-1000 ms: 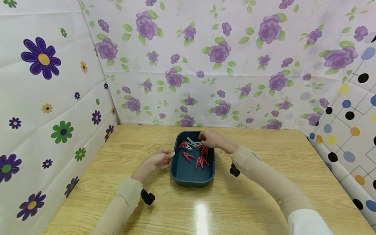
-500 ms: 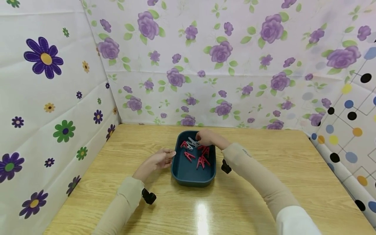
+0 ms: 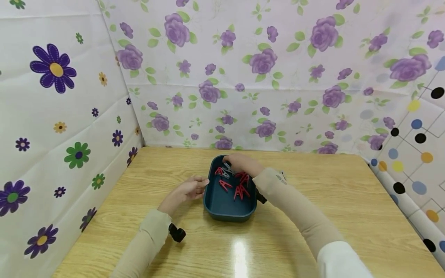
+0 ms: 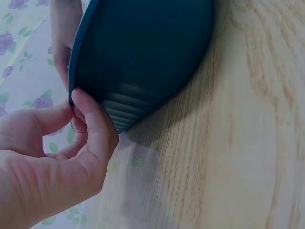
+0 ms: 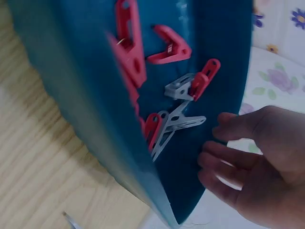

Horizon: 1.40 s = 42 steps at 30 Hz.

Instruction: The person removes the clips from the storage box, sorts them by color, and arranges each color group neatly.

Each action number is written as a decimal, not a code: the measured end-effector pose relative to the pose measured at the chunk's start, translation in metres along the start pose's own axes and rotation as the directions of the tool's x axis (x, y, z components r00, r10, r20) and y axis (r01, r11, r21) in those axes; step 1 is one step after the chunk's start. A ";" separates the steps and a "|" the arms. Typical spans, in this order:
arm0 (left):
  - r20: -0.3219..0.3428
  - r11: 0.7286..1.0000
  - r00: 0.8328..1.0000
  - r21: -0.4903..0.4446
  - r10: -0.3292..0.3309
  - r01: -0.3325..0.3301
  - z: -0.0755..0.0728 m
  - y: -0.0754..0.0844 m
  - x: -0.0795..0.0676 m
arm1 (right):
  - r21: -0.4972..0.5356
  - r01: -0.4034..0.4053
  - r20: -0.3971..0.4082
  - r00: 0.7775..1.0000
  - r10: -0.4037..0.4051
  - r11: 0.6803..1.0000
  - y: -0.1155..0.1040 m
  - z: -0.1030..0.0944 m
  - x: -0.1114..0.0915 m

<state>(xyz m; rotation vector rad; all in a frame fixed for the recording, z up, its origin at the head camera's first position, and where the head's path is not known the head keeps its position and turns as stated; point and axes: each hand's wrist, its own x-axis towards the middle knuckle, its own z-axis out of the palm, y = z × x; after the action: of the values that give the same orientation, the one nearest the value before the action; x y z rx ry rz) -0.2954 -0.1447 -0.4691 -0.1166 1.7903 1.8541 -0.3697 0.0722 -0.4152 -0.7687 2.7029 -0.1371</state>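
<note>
L hand (image 3: 190, 188) pinching L rim of dk-blue plastic bin (image 3: 230, 217) on wood tbl (image 3: 347, 193), red clothespins (image 5: 137, 47) & gray clothespins (image 5: 177, 89) inside, R hand (image 3: 240, 162) over bin's far end, fingers loosely bent, w/ nothing held.

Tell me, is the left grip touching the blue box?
Touching. The left wrist view shows the left grip pinching the blue box at its rim, with no gap between them.
</note>
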 end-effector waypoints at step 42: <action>0.007 1.000 1.000 0.001 0.003 -0.003 -0.001 0.000 0.001 | -0.357 0.021 -0.192 0.977 -0.095 0.934 0.023 0.013 -0.008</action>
<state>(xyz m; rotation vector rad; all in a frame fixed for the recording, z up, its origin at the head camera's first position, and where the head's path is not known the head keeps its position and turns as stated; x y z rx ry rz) -0.2967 -0.1450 -0.4692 -0.1068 1.7879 1.8536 -0.3701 0.0956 -0.4289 -0.9852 2.9451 0.2816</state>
